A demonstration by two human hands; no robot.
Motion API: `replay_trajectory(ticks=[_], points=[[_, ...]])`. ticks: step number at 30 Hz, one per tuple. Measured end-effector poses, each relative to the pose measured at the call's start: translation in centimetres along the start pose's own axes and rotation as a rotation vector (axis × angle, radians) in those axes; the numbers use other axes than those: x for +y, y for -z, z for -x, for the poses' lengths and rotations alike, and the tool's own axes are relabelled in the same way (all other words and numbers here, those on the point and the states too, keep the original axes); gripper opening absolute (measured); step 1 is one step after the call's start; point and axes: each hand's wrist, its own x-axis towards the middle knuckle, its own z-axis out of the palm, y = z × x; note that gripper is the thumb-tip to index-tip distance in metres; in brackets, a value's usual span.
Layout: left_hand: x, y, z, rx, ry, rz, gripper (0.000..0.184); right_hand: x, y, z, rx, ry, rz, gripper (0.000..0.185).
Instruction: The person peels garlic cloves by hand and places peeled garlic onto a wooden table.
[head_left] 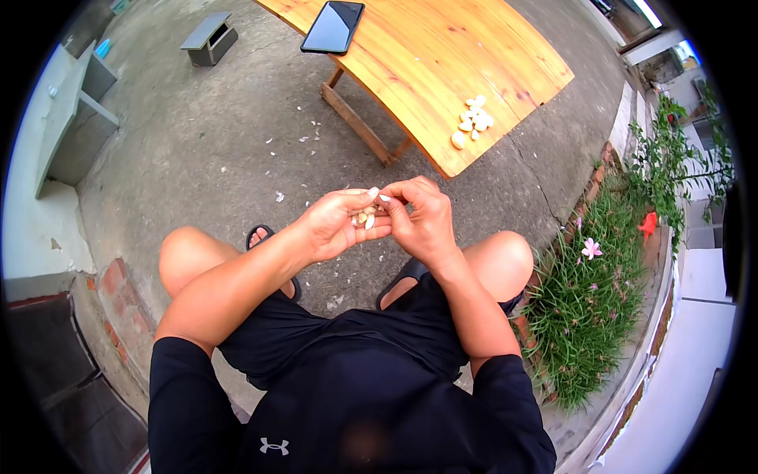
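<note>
Far beyond the grip, off to its left: grey low stool [212, 39] on the concrete. Pale scraps [279, 197] on the ground left of the grip, probably dropped skins. Tablet [333, 28] well beyond the hands, flat on the table, maybe parked there to stay out of the way.

Left hand [333, 227]: palm up, cupped, fingers slightly curled under several small pale cloves [364, 217], garlic by the look. Likely a makeshift dish, so both hands meet over the pieces and nothing rolls off. Left thumb reaches toward the right fingertips. One whiter clove in the palm: long axis seems to run away from the body, top leaning a bit right; can't tell which end is the tip. Others too jumbled to call.

Right hand [426, 217]: thumb and forefinger together in a pinch just over the left fingers; whatever's between them is too small to tell.

Table [442, 71] beyond the grip; clove pile [474, 118] on its near right corner, probably kept within easy reach, pieces pointing every which way.
</note>
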Motion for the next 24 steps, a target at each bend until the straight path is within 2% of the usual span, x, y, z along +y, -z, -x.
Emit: replay_trajectory(ticks=[2, 5, 11, 14, 17, 20, 23, 24], points=[[0.1, 0.7, -0.2, -0.005, 0.023, -0.012, 0.027, 0.0, -0.3, 0.2, 0.032, 0.023, 0.028, 0.007], [0.3, 0.6, 0.0, 0.001, 0.044, -0.043, 0.026, -0.8, -0.3, 0.3, 0.028, -0.198, -0.108, 0.004], [0.1, -0.2, 0.5, 0.041, -0.054, -0.195, 0.025, 0.9, -1.2, 0.9, 0.018, -0.424, -0.393, 0.008], [-0.2, -0.3, 0.5, 0.127, -0.092, -0.253, 0.022, 0.6, -1.3, 0.9, -0.011, -0.422, -0.34, 0.008], [-0.1, 0.2, 0.0, 0.157, -0.124, -0.246, 0.018, 1.2, -1.8, 1.0, 0.047, -0.473, -0.465, 0.006], [0.5, -0.3, 0.1, 0.158, -0.157, -0.191, 0.015, 3.2, -2.0, 1.1, 0.004, -0.519, -0.65, 0.011], [1.1, -0.5, 0.2, 0.191, -0.157, -0.218, 0.013, 2.0, -1.0, 0.7, 0.01, -0.469, -0.427, 0.021], [1.2, -0.5, 0.2, 0.206, -0.152, -0.242, 0.012, 1.6, -0.8, 0.5, 0.023, -0.403, -0.438, 0.022]])
